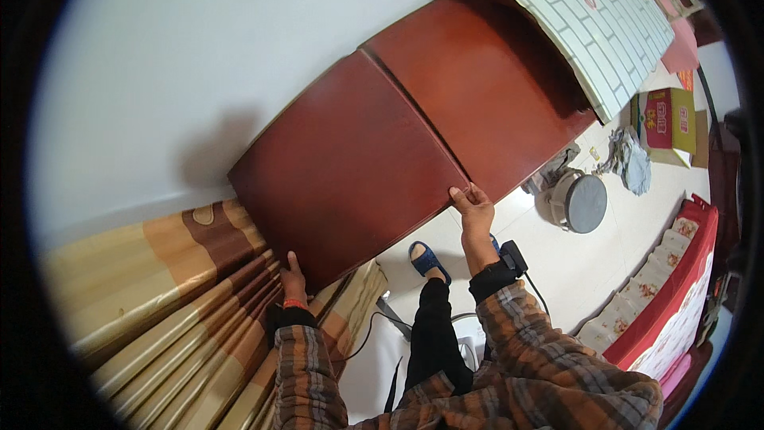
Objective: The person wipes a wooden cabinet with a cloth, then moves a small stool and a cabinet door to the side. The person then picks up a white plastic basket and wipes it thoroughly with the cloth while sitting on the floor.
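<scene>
Wooden tabletop in hand: the left reddish-brown tabletop [350,175], nothing lying on it, between the pale wall [183,56] and the person, its left end meeting the striped curtain [199,263].
Right hand: at the near right corner of that tabletop [478,224], thumb on top and fingers close together around the edge; it appears to be gripping the corner.
Left hand: at the near left corner [294,282], thumb raised beside the edge; the other fingers are hidden, so whether they grip or only rest there cannot be told.
Neighbouring tabletop: the right reddish-brown tabletop [485,87] stands just beside it, with a brick-patterned sheet [609,40] at its far end.
Done, by the look of it: the two tabletops stand side by side, and both hands are in place on the left one.
Left undone, judging by the seam: a narrow dark gap runs between the tabletops, and their front edges do not seem to line up near the right hand.
Wall side: the back edge lies close to the wall; whether it touches is unclear.
Curtain end: gathered folds crowd the left corner.
Floor: a round stool [586,204] and a crumpled grey plastic bag [630,163] lie apart from the hands.
</scene>
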The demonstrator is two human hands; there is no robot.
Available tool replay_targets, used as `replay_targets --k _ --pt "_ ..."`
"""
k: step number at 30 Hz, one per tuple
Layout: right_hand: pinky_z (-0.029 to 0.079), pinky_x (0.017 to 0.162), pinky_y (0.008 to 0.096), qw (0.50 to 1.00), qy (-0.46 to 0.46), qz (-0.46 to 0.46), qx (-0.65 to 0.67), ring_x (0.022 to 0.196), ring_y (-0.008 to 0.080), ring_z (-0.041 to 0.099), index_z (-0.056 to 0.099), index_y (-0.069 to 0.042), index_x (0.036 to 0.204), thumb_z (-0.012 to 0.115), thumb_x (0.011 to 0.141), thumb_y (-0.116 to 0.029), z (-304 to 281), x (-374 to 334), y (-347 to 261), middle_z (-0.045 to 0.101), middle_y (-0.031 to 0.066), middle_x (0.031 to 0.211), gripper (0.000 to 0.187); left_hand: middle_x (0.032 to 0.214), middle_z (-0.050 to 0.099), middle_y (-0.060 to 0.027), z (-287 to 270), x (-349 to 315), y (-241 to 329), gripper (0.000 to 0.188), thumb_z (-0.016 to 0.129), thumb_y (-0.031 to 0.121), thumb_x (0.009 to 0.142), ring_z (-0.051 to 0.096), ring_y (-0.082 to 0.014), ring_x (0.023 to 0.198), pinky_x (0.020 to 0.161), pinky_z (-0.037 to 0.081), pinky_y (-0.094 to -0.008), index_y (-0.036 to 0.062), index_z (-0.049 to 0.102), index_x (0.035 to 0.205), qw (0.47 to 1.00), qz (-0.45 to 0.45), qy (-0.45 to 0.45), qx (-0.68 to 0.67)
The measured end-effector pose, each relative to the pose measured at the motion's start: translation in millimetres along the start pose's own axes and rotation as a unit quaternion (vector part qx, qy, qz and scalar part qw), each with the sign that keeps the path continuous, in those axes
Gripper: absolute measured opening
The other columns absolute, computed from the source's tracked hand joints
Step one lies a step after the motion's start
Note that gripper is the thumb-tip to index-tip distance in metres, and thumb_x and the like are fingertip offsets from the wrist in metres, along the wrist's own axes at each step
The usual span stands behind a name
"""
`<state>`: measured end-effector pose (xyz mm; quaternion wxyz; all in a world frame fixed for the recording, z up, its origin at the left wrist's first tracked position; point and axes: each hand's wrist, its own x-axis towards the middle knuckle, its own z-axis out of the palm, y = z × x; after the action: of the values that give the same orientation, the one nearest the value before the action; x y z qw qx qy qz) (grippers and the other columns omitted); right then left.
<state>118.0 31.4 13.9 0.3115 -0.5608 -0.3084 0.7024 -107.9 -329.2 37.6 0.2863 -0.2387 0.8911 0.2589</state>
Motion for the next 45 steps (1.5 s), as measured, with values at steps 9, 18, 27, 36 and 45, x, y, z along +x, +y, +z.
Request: replay_targets --k 9,18,27,36,45 --pt "0.062 0.077 0.0358 0.994 -0.018 0.06 -0.095 0.096 0.0255 0.067 0.056 -0.001 0.122 0.085 0.083 -0.025 -9.7 8.6 -5.4 0.064 0.0106 0.106 0.054 0.146 0.047 -0.0319 10.2 0.1 -11.3 0.105 0.049 0.074 0.092 0.047 -0.0475 0.134 0.112 0.037 -0.0494 -0.0131 0.034 0.148 0.998 0.008 0.024 0.058" --pt "0.061 0.072 0.0312 0.969 -0.116 0.097 -0.193 0.083 0.0179 0.07 0.063 -0.009 0.113 0.076 0.091 -0.042 -12.6 13.5 -17.1 0.069 0.0069 0.097 0.042 0.152 0.041 -0.0298 27.4 -38.9 -7.0 0.106 0.042 0.077 0.093 0.043 -0.044 0.138 0.111 0.037 -0.0537 -0.0104 0.028 0.152 0.987 0.05 0.132 0.071" --pt "0.061 0.083 0.0377 0.899 -0.211 0.186 -0.336 0.098 0.0256 0.069 0.065 0.001 0.115 0.076 0.091 -0.038 -17.0 24.8 -79.7 0.069 0.0124 0.106 0.047 0.157 0.034 -0.0255 -3.5 -41.5 -22.5 0.092 0.05 0.064 0.097 0.04 -0.0436 0.139 0.114 0.039 -0.0584 -0.003 0.026 0.156 0.983 0.094 0.006 0.156" --pt "0.059 0.074 0.0338 0.91 -0.236 0.195 -0.281 0.086 0.0194 0.068 0.065 -0.004 0.119 0.064 0.096 -0.023 -186.0 7.0 -92.9 0.072 0.01 0.099 0.03 0.129 0.036 -0.0181 -10.2 -150.6 -174.1 0.049 0.06 0.04 0.096 0.04 -0.0409 0.114 0.096 0.036 -0.0571 0.0086 0.043 0.129 0.625 0.239 0.108 0.735" --pt "0.045 0.045 0.0274 0.795 -0.24 0.293 -0.474 0.055 0.0153 0.059 0.067 -0.009 0.087 0.063 0.092 -0.014 -342.3 12.1 -84.1 0.066 0.0059 0.074 0.008 0.064 0.048 -0.0018 31.1 -181.1 -326.0 0.029 0.055 0.019 0.101 0.048 -0.0168 0.061 0.061 0.043 -0.0367 0.0138 0.06 0.072 -0.091 0.081 0.292 0.949"
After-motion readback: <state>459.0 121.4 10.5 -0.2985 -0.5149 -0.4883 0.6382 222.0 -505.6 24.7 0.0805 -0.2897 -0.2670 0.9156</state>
